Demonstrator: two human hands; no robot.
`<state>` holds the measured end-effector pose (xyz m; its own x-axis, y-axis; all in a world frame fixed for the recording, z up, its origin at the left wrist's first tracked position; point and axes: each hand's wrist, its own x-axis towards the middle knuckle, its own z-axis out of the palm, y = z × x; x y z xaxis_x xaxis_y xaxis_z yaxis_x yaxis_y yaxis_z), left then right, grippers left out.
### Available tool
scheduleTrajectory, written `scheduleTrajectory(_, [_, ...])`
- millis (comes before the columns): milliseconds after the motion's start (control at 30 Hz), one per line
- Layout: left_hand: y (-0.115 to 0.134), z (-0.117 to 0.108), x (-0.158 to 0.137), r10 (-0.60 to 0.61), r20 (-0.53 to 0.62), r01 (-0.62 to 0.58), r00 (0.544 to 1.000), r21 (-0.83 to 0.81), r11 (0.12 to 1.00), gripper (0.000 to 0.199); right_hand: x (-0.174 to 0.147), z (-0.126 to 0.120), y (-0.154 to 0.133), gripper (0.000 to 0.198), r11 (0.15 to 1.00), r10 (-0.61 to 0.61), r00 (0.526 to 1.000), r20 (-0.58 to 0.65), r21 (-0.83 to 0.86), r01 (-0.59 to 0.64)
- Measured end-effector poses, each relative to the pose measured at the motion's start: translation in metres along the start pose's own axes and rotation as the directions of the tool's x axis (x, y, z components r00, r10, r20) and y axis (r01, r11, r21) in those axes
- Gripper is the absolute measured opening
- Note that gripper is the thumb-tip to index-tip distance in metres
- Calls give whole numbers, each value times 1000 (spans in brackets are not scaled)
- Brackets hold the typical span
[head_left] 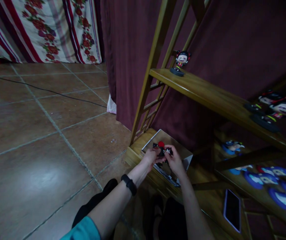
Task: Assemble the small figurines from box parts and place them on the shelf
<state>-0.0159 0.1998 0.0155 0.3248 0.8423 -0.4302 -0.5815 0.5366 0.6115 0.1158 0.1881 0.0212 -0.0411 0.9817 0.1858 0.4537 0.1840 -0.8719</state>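
Both my hands are over an open cardboard box on the low wooden shelf. My left hand, with a black band on its wrist, is closed around a small dark figurine part. A round red piece shows just beyond the fingers. The fingers of my right hand pinch a small black-and-white figurine piece right beside it. Whether the two pieces are joined I cannot tell. Inside the box, dark and pale contents lie partly hidden under my hands.
Black-haired figurines stand on the upper shelf, whose edge juts out at the right. Several blue-based figurines and a phone are lower right. A wooden ladder-like frame rises beyond the box. A black cable crosses the tiled floor.
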Motion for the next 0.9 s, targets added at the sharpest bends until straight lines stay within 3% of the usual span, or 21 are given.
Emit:
scheduleTrajectory(167, [0, 0, -2, 19, -25, -19, 1000, 23, 1000, 14, 1, -2, -2, 26, 997, -26, 999, 31, -66, 28])
scheduleTrajectory(567, [-1, -2, -1, 103, -83, -96, 991, 87, 992, 18, 5, -1, 8, 25, 999, 10, 998, 55, -47, -7])
scheduleTrajectory(900, [-1, -5, -3, 97, -77, -89, 992, 109, 990, 17, 1, 1, 12, 30, 998, 33, 994, 106, -54, -27])
